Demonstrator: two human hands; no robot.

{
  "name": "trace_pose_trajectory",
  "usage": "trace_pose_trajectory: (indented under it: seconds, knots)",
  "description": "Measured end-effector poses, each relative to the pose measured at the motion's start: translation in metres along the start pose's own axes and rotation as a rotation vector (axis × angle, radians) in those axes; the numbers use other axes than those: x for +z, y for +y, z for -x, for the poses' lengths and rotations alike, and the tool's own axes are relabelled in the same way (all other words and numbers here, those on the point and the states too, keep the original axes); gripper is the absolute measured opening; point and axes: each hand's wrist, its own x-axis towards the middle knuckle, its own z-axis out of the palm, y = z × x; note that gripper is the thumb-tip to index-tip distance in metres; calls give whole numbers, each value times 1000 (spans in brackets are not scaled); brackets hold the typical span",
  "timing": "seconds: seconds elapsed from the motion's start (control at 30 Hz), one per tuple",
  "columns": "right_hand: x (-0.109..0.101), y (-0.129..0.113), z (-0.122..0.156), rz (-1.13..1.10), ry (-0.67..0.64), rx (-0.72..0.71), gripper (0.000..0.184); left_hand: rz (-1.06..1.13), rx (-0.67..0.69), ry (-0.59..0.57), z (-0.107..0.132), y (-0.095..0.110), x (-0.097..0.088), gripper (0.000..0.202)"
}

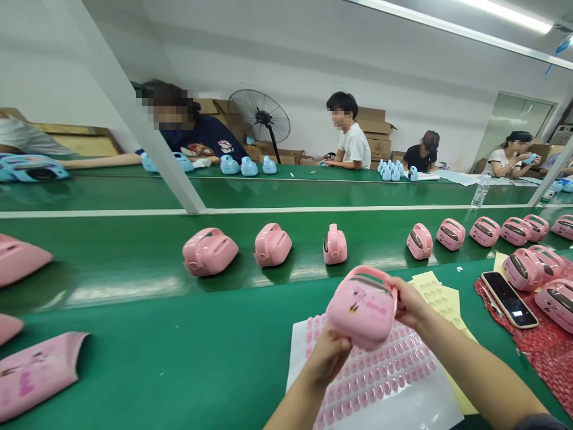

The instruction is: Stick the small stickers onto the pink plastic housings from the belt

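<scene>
Between my hands is a pink plastic case with a carrying handle (360,313), tilted, its printed face toward me. My left hand (329,352) is closed on its lower left edge. At the upper right, by the handle's end, my right hand (409,301) grips it; some fingers are hidden behind. Below lies a white sheet with rows of pink oval pads (385,382), partly covered by the case and my arms. A yellow sheet with raised shapes (441,298) pokes out beyond my right hand.
Similar pink cases (210,251) stand along the green belt (134,239). At right, a phone (510,301) lies on red bubble wrap (553,364) near more cases. A slanted white post (147,113) rises at left. Several people sit opposite with light-blue items (248,166).
</scene>
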Motion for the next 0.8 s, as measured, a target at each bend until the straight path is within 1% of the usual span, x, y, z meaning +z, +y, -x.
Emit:
trace_pose_trajectory:
  seconds: [0.03,0.07,0.1,0.13,0.17,0.2,0.23,0.27,0.3,0.37,0.43,0.53,0.6,0.63,0.67,0.7,0.73,0.8]
  knots:
    - [0,7,6,-4,-60,30,35,59,-5,-9,3,0,-1,94]
    - [-2,11,10,72,-88,17,38,108,-5,-2,7,-1,-1,90]
    - [-7,14,12,236,-67,-46,40,160,-2,19,11,-2,-2,85]
    - [-15,14,12,437,-15,-121,39,215,1,51,15,-3,-4,79]
    - [-25,13,12,669,74,-198,35,271,-1,82,18,-5,-5,73]
    - [-36,12,10,890,187,-266,29,324,-9,106,20,-6,-8,67]
    - [-48,11,8,1083,297,-303,28,372,-21,122,21,-6,-10,61]
    - [-58,11,6,1193,360,-310,28,412,-31,133,22,-6,-12,58]
    - [-67,11,4,1262,394,-300,27,447,-38,142,22,-6,-14,55]
    - [-78,15,1,1290,392,-282,23,498,-41,152,22,-7,-17,51]
    - [-82,20,0,1317,403,-292,21,519,-42,134,21,-9,-19,52]
    - [-81,23,4,1335,444,-316,20,498,-34,50,22,-14,-19,55]
    - [-76,21,8,1341,476,-339,20,485,-22,4,23,-17,-18,57]
    - [-71,19,10,1303,488,-366,18,478,-20,-10,24,-18,-17,58]
    - [-64,18,13,1219,488,-399,15,468,-22,-21,25,-19,-15,62]
    - [-55,17,16,1089,469,-431,12,453,-24,-25,26,-18,-14,65]
    - [-43,18,18,926,429,-456,10,433,-26,-27,27,-18,-12,69]
    - [-15,22,24,590,307,-470,15,395,-23,-22,29,-16,-9,75]
